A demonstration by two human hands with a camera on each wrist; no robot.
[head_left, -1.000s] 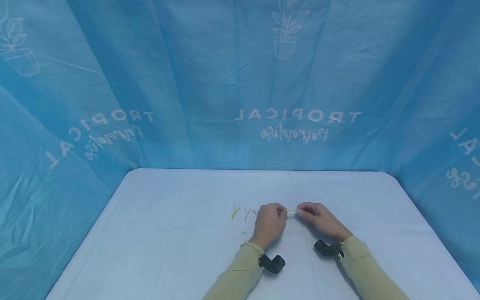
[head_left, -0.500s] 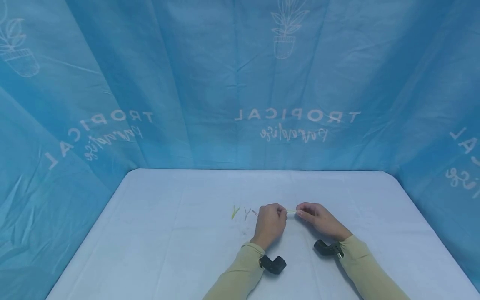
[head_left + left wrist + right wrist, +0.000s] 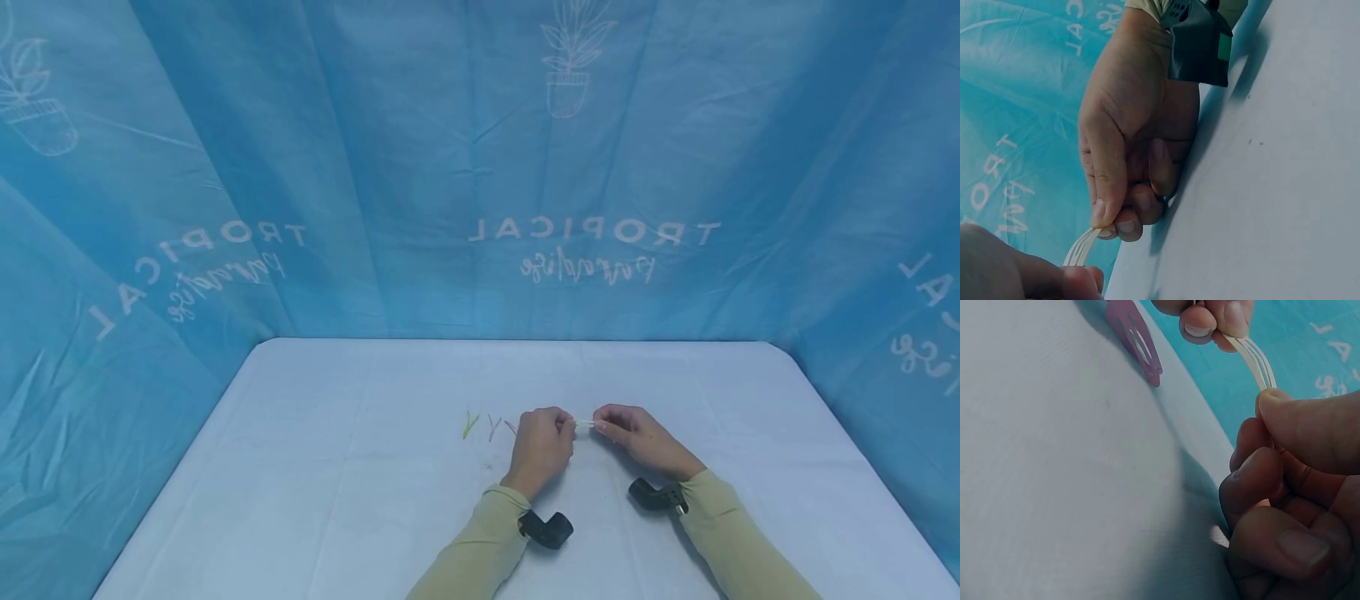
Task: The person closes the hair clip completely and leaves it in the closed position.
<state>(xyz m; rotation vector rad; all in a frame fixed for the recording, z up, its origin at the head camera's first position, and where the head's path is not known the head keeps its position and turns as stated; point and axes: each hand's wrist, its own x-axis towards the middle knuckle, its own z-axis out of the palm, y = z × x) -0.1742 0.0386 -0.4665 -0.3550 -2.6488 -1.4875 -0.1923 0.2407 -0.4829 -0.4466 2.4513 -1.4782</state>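
Observation:
A cream snap hair clip (image 3: pixel 584 423) is held between the two hands above the table, and it bows in a curve in both wrist views. My left hand (image 3: pixel 540 450) pinches one end between thumb and fingers. The other end sits between the thumb and index finger of my right hand (image 3: pixel 645 437). The clip's (image 3: pixel 1259 362) slotted middle shows between the fingertips, while both ends are hidden. Left of the hands, a yellow hair clip (image 3: pixel 470 424), a greyish-pink one (image 3: pixel 494 427) and a reddish one (image 3: pixel 512 427), partly covered by the left hand, lie in a row.
A white cloth covers the table (image 3: pixel 300 467). Blue printed curtains (image 3: pixel 420 183) stand behind it and on both sides. Each wrist carries a black camera, such as the left one (image 3: pixel 547 530). A mauve-pink clip (image 3: pixel 1135 337) lies on the cloth in the right wrist view.
Both hands stay almost in place. The strip of cream clip showing between them looks slightly thinner and more tilted now.

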